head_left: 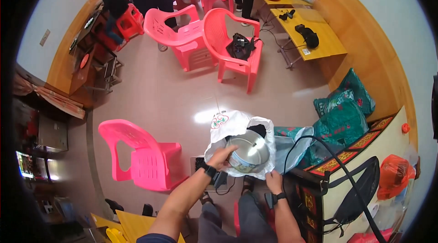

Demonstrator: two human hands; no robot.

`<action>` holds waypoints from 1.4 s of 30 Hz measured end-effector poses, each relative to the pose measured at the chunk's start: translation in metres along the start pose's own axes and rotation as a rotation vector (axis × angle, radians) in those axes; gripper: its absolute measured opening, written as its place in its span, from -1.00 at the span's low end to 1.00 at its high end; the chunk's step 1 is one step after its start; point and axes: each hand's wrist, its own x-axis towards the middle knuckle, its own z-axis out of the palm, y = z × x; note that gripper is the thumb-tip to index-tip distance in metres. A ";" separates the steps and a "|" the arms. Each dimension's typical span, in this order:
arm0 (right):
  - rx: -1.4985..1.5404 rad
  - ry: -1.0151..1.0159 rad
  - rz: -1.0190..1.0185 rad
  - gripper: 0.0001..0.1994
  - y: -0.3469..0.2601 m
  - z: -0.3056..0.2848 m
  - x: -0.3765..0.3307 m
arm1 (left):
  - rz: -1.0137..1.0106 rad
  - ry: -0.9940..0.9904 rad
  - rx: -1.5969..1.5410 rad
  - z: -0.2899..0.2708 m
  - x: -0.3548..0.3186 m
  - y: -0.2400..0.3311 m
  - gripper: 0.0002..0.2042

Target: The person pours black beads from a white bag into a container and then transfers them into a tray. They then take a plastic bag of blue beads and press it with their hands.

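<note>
A round metal pot (pixel 250 148), shiny inside with a patterned outer side, sits tilted in the mouth of a white plastic bag (pixel 235 123). My left hand (pixel 223 157) grips its rim, with the fingers partly hidden. At the bag's near right edge, my right hand (pixel 274 182) is closed on the plastic. Something dark (pixel 259 130) shows in the bag beside the pot. Dark bands with boxes are strapped to both my wrists.
A pink plastic chair (pixel 141 156) stands to the left, and more pink chairs (pixel 232 51) stand ahead. Green bags (pixel 342 120) lean by the right wall. A black cable (pixel 337 161) arcs on the right. Yellow tables (pixel 315 33) line the far right; several people are at the back.
</note>
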 end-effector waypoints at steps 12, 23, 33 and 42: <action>0.157 -0.028 0.043 -0.77 -0.016 -0.002 0.007 | 0.754 0.469 1.038 0.022 0.044 0.083 -0.43; 0.381 -0.151 0.115 -0.80 -0.006 0.017 0.004 | 0.880 0.209 1.898 -0.001 0.127 0.015 -0.52; 1.062 -0.278 0.706 -0.30 0.007 0.117 0.026 | 0.746 0.175 1.807 -0.002 0.148 0.009 -0.41; 1.475 -0.092 0.486 -0.40 0.050 0.192 0.016 | 0.567 0.210 1.481 -0.020 0.137 -0.039 -0.28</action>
